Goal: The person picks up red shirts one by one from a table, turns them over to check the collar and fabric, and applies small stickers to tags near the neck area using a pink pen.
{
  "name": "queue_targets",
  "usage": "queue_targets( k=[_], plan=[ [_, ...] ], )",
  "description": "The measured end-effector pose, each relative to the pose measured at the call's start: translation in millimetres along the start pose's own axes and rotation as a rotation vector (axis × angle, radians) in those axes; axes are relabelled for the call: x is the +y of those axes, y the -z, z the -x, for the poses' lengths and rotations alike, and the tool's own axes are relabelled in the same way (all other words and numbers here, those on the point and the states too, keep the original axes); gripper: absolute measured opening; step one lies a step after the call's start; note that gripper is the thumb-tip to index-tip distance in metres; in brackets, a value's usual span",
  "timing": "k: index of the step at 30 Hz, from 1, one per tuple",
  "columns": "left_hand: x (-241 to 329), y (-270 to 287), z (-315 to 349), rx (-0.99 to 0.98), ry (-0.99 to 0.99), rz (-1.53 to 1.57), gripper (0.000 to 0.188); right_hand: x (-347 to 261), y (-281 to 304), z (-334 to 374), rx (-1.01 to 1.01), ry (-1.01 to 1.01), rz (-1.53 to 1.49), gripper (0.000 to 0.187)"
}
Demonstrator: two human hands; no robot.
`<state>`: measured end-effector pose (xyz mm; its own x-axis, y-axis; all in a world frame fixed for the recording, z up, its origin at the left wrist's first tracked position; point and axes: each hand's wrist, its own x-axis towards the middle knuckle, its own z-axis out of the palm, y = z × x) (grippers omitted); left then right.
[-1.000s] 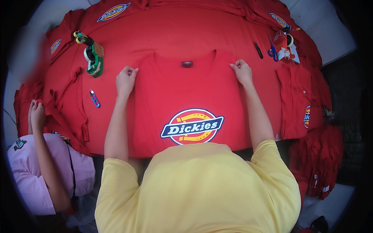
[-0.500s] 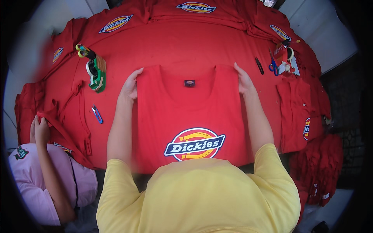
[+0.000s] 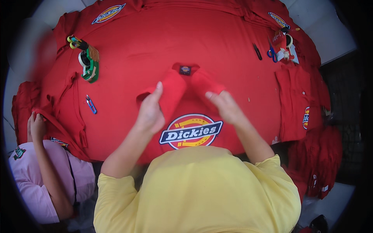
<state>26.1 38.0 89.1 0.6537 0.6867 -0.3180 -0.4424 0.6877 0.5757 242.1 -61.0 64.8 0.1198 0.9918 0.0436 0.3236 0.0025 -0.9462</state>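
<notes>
I've got left hand [image 3: 150, 113] and right hand [image 3: 228, 108] half-curled around a red T-shirt [image 3: 174, 90], near edge of the red-draped table [image 3: 155, 39], pale surface [image 3: 330, 33] past its far right corner.

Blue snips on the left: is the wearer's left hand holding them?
No, the blue snips lie on the red cloth, apart from the left hand.

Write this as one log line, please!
left hand: touching red shirt; right hand: touching red shirt; red shirt: sides turned inward
</notes>
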Motion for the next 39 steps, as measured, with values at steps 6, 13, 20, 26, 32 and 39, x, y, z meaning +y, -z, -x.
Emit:
queue_targets(
  k=[6,13,20,26,32,39],
  plan=[
    [-84.9,17.1,34.3,-0.101,-0.321,-0.632,0.055,-7.3,-73.9,59.7,0.045,0.166,-0.138,0.054],
    [-99.5,31.6,39.9,-0.648,-0.563,-0.928,0.089,0.9,-82.5,73.5,-0.063,0.408,-0.051,0.086],
    [-95.8,32.4,40.6,-0.641,-0.54,-0.918,0.089,-1.2,-82.9,69.5,-0.143,0.382,-0.035,0.091],
    [-96.2,30.1,42.1,-0.622,-0.539,-0.896,0.09,-2.6,-84.1,70.5,-0.134,0.4,-0.033,0.091],
    [-96.7,30.9,43.5,-0.601,-0.559,-0.899,0.083,-2.2,-82.5,69.7,-0.139,0.384,-0.035,0.089],
    [-62.8,2.8,18.4,-0.024,-0.406,-0.52,0.032,-12.0,-76.0,60.3,0.109,0.083,-0.452,0.037]
  ],
)
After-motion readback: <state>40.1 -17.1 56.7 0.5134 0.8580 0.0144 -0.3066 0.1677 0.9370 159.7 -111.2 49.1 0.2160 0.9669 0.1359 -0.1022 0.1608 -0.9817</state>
